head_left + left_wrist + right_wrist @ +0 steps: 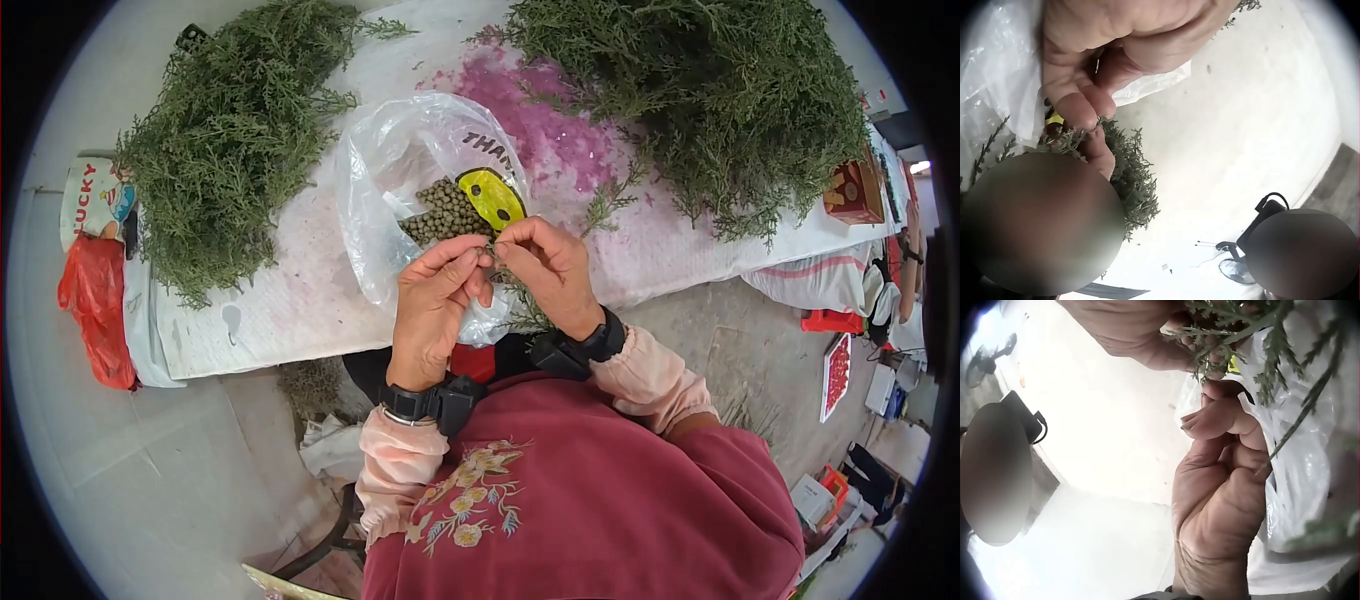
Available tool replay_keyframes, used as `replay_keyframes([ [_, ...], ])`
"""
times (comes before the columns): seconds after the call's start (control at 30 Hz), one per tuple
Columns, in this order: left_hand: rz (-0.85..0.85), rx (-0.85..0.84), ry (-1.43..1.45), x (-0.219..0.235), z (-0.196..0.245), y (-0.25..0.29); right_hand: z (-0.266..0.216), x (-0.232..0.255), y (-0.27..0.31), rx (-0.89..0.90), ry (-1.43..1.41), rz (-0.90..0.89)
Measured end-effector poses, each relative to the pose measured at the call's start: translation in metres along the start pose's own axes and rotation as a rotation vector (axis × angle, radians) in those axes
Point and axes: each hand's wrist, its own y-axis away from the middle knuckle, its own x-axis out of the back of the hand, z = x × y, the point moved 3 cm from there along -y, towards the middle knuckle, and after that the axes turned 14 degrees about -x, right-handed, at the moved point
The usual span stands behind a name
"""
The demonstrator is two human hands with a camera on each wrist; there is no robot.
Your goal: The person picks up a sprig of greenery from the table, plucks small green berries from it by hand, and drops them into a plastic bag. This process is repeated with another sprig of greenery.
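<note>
Both hands meet over a clear plastic bag (365, 205) with a yellow print. Inside it lie many small round greenish-brown cones (440, 210). My left hand (435, 290) has thumb and fingers bunched, pinching a bit of a green conifer sprig (1210, 347). My right hand (555, 270) pinches the same sprig, its fingertips close to the left ones. Part of the sprig shows below the right hand. In the left wrist view, the left fingertips (1079, 112) press together at the sprig, while a blurred patch hides much of the right hand.
Large heaps of conifer branches lie on the white table (310, 340), one at left (225, 150) and one at right (700, 90). A pink stain (535, 130) marks the cloth behind the bag. A red plastic bag (97, 310) hangs off the left end.
</note>
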Motion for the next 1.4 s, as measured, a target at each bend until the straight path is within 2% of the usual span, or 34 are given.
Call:
replay_keyframes([
  [0.83,-0.024,-0.059,-0.024,0.0035,-0.0031,0.0012,0.0013,-0.0004,0.0004,0.049,0.097,-0.007],
  [0.93,0.018,-0.066,-0.015,0.0002,-0.0018,0.0011,0.0003,-0.0005,0.0015,0.05,0.147,-0.014],
  [1.4,-0.013,-0.083,-0.045,0.001,-0.0036,0.0045,0.0068,-0.0002,0.0005,0.018,-0.006,-0.07],
])
